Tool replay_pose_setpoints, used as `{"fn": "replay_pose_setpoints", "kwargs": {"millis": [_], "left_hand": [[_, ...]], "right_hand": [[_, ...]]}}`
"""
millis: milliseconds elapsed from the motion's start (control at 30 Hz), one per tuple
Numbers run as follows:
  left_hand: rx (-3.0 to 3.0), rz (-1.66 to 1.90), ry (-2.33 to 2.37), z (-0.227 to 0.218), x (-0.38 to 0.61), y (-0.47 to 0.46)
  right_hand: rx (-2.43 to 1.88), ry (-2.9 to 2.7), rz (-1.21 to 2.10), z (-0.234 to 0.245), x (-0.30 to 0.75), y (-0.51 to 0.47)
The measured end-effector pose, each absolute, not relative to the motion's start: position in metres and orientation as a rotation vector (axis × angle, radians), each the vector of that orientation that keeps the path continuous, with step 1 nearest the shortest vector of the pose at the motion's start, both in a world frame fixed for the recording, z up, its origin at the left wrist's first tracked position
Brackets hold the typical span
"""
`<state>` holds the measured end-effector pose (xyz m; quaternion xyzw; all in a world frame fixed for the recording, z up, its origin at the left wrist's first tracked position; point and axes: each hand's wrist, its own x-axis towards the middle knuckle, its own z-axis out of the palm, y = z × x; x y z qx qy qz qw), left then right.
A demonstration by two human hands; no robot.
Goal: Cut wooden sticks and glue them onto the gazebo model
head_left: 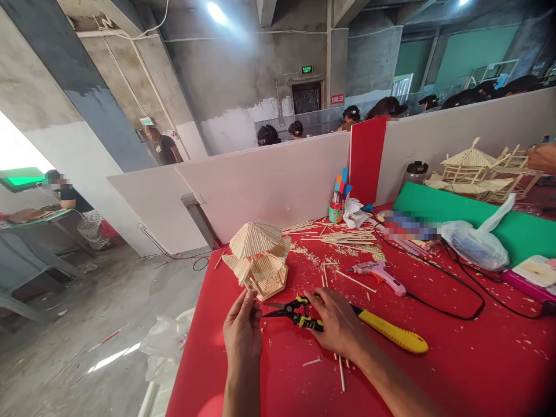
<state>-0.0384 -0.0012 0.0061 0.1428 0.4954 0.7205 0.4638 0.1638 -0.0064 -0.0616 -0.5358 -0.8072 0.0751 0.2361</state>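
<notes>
My right hand (336, 321) is closed round the yellow and black handles of a pair of snips (286, 308) that lies on the red table (434, 370), blades pointing left. My left hand (242, 330) rests with its fingers together, their tips pinched at the base of a small wooden stick pavilion model (259, 258); whether a stick is in the pinch I cannot make out. Just right of my right hand lies a yellow utility knife (393, 334). Loose sticks (341, 237) lie scattered behind the model.
A white glue gun (377, 272) with a black cable lies mid-table. A cup of coloured pens (336, 205), a plastic bag (475, 243), a green mat (452, 208) and a larger stick model (478, 171) sit further back. White partitions (278, 185) border the table. Other people sit beyond.
</notes>
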Motion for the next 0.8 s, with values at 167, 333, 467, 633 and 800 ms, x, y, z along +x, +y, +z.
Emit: {"fn": "replay_pose_setpoints", "kwargs": {"millis": [167,333,467,633,800], "left_hand": [[0.42,1.786,1.318,0.008,-0.038,0.0],[0.424,1.751,1.249,0.009,-0.032,0.006],[0.413,1.71,1.172,0.01,-0.029,0.007],[0.423,1.65,1.133,0.011,-0.027,0.003],[0.392,1.543,1.073,0.013,-0.026,-0.003]], "right_hand": [[-1.518,-2.228,0.086,-0.064,0.161,-0.005],[-1.49,-2.237,0.106,-0.065,0.156,-0.006],[-1.488,-2.245,0.129,-0.063,0.154,-0.007],[-1.453,-2.244,0.118,-0.067,0.153,-0.007],[-1.395,-2.143,0.027,-0.057,0.148,-0.009]]}}
